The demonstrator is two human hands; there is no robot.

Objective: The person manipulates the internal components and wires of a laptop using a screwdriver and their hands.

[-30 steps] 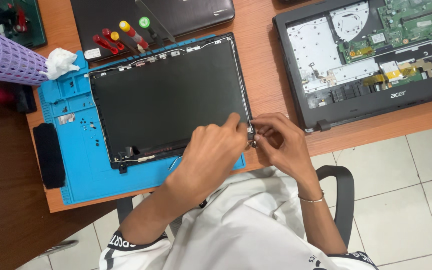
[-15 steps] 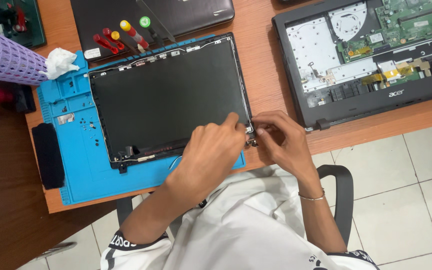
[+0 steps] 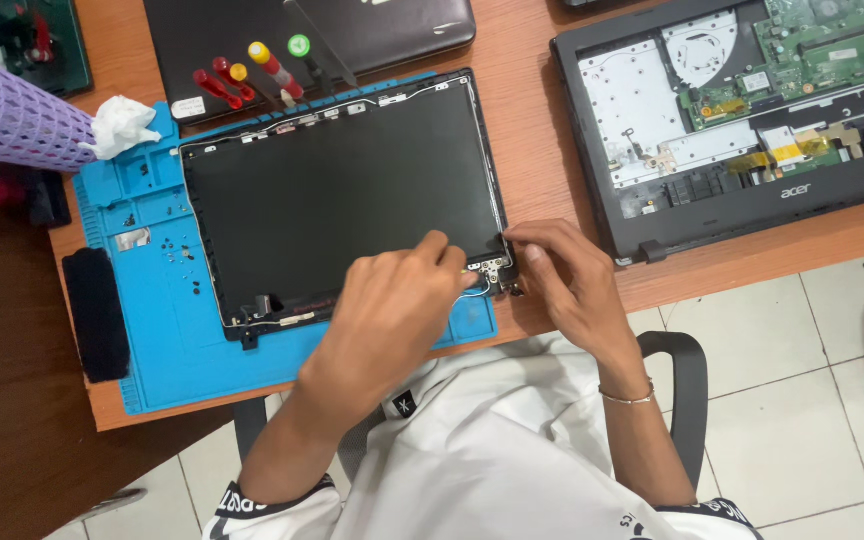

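Metal hinge point(image 3: 492, 268) sat pinched between both hands point(image 3: 392, 310) point(image 3: 567, 280); a slip could have scratched the panel point(image 3: 342, 210).

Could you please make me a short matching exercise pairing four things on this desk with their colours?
Things:
1. work mat
2. mesh basket
3. crumpled tissue
4. screen panel

Colours:
A. white
B. black
C. blue
D. purple

Pairs: 1-C, 2-D, 3-A, 4-B. Both the left hand and the right hand are at the panel's corner hinge.
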